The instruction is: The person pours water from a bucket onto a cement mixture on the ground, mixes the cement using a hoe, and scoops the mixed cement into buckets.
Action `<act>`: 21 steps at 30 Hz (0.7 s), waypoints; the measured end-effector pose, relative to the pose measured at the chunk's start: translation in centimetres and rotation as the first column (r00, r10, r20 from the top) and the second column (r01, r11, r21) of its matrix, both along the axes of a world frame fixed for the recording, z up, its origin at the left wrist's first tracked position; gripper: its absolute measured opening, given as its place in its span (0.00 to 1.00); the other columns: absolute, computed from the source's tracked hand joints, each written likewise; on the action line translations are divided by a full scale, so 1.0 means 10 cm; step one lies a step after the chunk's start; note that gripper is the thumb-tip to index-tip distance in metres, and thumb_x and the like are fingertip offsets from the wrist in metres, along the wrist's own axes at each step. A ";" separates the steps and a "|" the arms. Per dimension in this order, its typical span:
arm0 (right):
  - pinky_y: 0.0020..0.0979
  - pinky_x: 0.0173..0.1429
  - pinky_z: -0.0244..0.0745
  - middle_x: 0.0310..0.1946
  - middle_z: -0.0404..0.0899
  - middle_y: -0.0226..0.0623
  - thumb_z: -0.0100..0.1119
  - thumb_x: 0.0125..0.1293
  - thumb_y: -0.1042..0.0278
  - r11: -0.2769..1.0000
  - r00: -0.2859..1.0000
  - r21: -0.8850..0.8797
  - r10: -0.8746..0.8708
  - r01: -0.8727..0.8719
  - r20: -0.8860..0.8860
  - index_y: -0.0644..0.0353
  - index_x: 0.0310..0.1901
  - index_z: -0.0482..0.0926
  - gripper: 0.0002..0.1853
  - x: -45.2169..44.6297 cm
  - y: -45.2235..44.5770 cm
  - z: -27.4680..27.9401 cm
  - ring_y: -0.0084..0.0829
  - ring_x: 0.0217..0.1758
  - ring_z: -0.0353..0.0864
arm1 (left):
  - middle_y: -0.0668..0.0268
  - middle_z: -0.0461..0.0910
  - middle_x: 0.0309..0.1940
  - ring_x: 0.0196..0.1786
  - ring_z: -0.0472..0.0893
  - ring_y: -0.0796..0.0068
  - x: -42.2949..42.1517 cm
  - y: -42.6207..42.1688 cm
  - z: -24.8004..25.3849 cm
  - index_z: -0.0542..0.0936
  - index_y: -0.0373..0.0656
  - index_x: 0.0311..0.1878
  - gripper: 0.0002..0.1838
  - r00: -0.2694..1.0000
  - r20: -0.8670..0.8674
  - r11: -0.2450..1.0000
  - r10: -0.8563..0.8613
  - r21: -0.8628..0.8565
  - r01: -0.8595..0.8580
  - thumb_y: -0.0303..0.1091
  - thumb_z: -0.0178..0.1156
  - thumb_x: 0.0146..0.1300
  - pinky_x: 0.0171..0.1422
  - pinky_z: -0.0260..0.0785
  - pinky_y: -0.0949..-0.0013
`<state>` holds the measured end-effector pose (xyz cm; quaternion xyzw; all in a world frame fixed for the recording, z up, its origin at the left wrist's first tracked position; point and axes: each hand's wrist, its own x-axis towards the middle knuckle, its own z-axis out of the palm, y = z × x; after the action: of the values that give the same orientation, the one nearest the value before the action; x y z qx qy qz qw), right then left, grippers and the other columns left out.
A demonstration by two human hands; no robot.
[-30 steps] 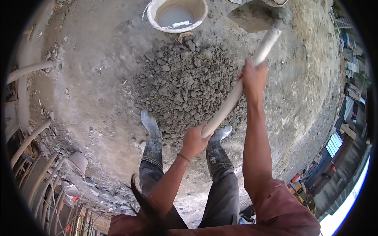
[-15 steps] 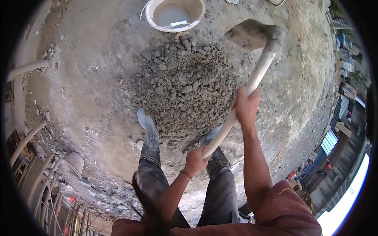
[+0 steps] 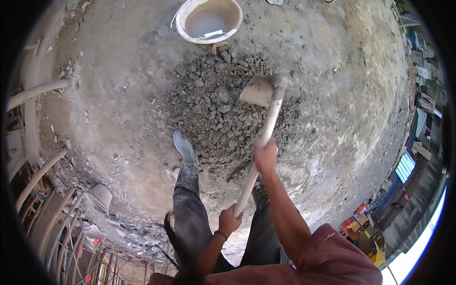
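Note:
A hoe point(image 3: 247, 186) with a pale wooden handle slants up from between my legs. My left hand point(image 3: 230, 222), with a thin band at the wrist, is closed around the rear end of the handle. Farther up the shaft, my right hand point(image 3: 264, 155) grips it. The hoe's dirty metal blade point(image 3: 257, 91) is over the right part of a lumpy grey heap of wet mortar or soil point(image 3: 209, 107); whether it touches the heap I cannot tell. My left boot point(image 3: 187, 159) stands at the heap's near-left edge, while the handle and my arm partly hide the right boot.
Beyond the heap stands a whitish bucket point(image 3: 180, 21) holding cloudy liquid, its wire handle folded down. Bent wooden poles point(image 3: 40, 178) and another bucket point(image 3: 100, 197) are at the left. Rubble point(image 3: 137, 237) lies at lower left. Boards and assorted items line the right side.
The hoe blade has swung left and toward me, from beside the heap to over it. Both hands moved with the handle, my right hand leftward and down. The view shifted slightly.

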<state>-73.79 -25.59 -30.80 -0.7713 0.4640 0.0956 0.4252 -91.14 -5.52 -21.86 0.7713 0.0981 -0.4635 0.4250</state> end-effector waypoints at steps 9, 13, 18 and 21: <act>0.26 0.15 0.71 0.25 0.76 0.36 0.55 0.75 0.71 1.000 0.990 0.014 0.012 -0.014 0.143 0.71 0.51 0.68 0.12 0.37 -0.06 0.46 0.22 0.16 0.75 | 0.47 0.83 0.29 0.38 0.84 0.41 0.22 -0.10 0.02 0.81 0.41 0.41 0.12 1.000 0.010 0.996 0.001 -0.084 0.000 0.36 0.71 0.59 0.41 0.74 0.44; 0.46 0.40 0.84 0.34 0.83 0.59 0.66 0.65 0.62 0.932 0.903 -0.061 0.328 -0.357 -0.279 0.74 0.51 0.72 0.23 -0.93 0.60 -0.82 0.53 0.34 0.87 | 0.43 0.83 0.29 0.39 0.83 0.38 -0.69 0.18 0.30 0.83 0.39 0.44 0.16 0.977 -0.187 0.993 0.105 0.075 -0.093 0.41 0.70 0.63 0.42 0.76 0.45; 0.54 0.48 0.80 0.35 0.83 0.61 0.66 0.64 0.63 0.995 0.986 0.078 0.067 -0.056 -0.152 0.70 0.47 0.72 0.19 -0.35 0.24 0.06 0.60 0.39 0.86 | 0.45 0.83 0.29 0.37 0.84 0.39 -0.44 -0.02 0.25 0.84 0.41 0.46 0.16 0.989 -0.103 0.994 0.107 0.012 -0.107 0.43 0.69 0.64 0.41 0.77 0.46; 0.25 0.12 0.72 0.22 0.75 0.38 0.57 0.75 0.68 0.995 0.993 0.034 -0.097 0.094 0.069 0.75 0.49 0.69 0.15 0.70 -0.09 1.00 0.24 0.16 0.76 | 0.48 0.82 0.27 0.36 0.84 0.40 0.24 -0.16 -0.14 0.83 0.41 0.47 0.14 0.981 0.181 0.993 -0.070 -0.083 0.086 0.35 0.71 0.60 0.38 0.75 0.47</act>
<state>-66.76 -26.53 -20.83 -0.7444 0.4835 0.0549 0.4573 -88.72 -7.12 -23.21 0.7928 0.0086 -0.4132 0.4479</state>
